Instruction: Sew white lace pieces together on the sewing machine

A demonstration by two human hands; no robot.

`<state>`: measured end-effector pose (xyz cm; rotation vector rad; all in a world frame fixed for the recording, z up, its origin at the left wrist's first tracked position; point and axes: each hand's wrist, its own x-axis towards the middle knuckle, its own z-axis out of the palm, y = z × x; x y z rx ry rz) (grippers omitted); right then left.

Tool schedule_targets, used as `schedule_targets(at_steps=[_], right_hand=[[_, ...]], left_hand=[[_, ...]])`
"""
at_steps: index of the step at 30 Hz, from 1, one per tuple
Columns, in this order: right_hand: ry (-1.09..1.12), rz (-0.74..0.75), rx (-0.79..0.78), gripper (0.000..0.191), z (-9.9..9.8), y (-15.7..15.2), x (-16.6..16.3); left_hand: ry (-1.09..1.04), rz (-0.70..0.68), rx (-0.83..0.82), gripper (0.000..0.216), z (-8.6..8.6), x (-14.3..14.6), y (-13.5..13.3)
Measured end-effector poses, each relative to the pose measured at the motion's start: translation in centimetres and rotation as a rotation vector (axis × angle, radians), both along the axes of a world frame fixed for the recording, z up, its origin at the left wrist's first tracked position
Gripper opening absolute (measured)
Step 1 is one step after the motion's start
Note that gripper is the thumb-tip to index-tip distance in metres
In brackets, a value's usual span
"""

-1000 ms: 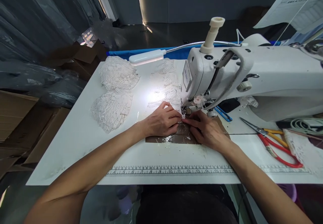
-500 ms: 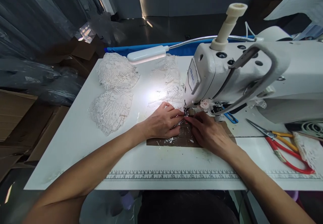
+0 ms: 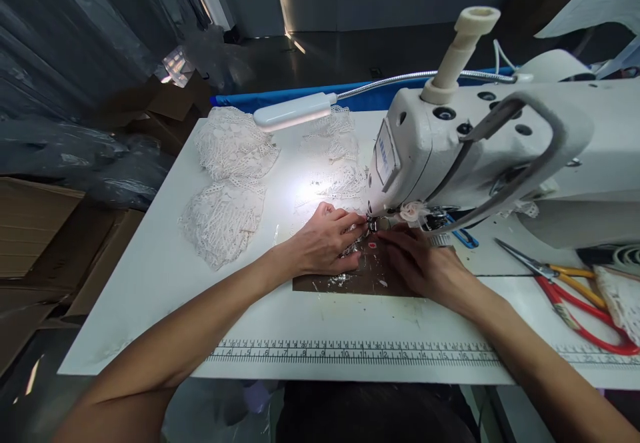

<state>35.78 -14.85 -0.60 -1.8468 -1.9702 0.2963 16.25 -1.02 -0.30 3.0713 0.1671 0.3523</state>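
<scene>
White lace (image 3: 353, 233) lies under the presser foot (image 3: 373, 223) of a white sewing machine (image 3: 415, 150). My left hand (image 3: 327, 240) rests on this lace just left of the foot, its fingers bent and closed on it. On the foot's right side is my right hand (image 3: 425, 260), thumb and fingers drawn together with their tips close to the needle area. Whatever those fingertips pinch is too small to make out. A brown plate (image 3: 325, 284) with thread scraps and a small red spot lies beneath both hands.
Two lace heaps (image 3: 225, 220) sit at the left, and more lace (image 3: 333, 153) lies under the lamp (image 3: 295, 111). Red-handled scissors (image 3: 580, 316) and a blue snipper (image 3: 465, 235) are at the right. A ruler strip (image 3: 345, 353) runs along the front edge. Cardboard boxes (image 3: 100, 256) stand left.
My right hand has shifted slightly right, away from my left fingertips, uncovering a small red spot on the brown plate. My left hand stays on the lace. The whole view has moved a little.
</scene>
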Motion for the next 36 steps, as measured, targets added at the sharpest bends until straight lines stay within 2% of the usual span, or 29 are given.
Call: schedule_targets(at_steps=[3, 5, 9, 14, 17, 20, 24, 26, 28, 31, 32, 34, 36], right_hand=[[0.191, -0.024, -0.038, 0.036, 0.1, 0.9, 1.7], [0.238, -0.056, -0.059, 0.038, 0.1, 1.5, 2.5], [0.272, -0.086, -0.072, 0.036, 0.4, 1.7, 2.7], [0.291, -0.100, -0.090, 0.031, 1.1, 0.5, 2.3], [0.283, -0.093, -0.027, 0.031, 1.5, -0.4, 2.2], [0.239, -0.021, 0.046, 0.022, 2.6, -1.8, 2.0], [0.295, 0.088, 0.042, 0.016, 3.9, -4.0, 1.7], [0.313, 0.122, 0.020, 0.016, 3.3, -4.7, 1.2], [0.268, 0.140, 0.038, 0.019, 1.9, -4.8, 0.1], [0.133, 0.106, 0.249, 0.035, -0.3, -5.0, -2.6], [0.158, 0.125, 0.235, 0.040, -0.5, -5.3, -3.6], [0.320, 0.335, 0.133, 0.051, -0.2, -6.5, -5.3], [0.371, 0.459, 0.134, 0.044, 0.8, -8.1, -6.0]], left_hand=[[0.011, 0.007, 0.005, 0.043, 0.1, 0.0, 0.1], [0.015, 0.009, 0.001, 0.043, 0.1, 0.1, 0.2], [0.016, 0.015, -0.003, 0.043, 0.2, 0.1, 0.1], [0.017, 0.047, -0.017, 0.037, 0.4, 0.2, 0.3], [0.025, 0.062, -0.036, 0.033, 0.4, 0.3, 0.6], [0.018, 0.065, -0.080, 0.033, 0.3, 0.2, 0.7], [-0.026, 0.073, -0.154, 0.032, 0.0, 0.3, 1.7], [-0.017, 0.042, -0.200, 0.028, 0.0, 0.7, 3.0], [0.003, -0.015, -0.232, 0.025, 0.2, 1.2, 4.6], [-0.002, -0.057, -0.201, 0.024, 0.4, 2.4, 6.5], [-0.007, -0.048, -0.172, 0.024, 0.5, 2.7, 6.9], [-0.013, 0.019, -0.104, 0.025, 0.5, 3.2, 7.0], [-0.033, 0.094, -0.042, 0.028, 0.5, 3.1, 6.5]])
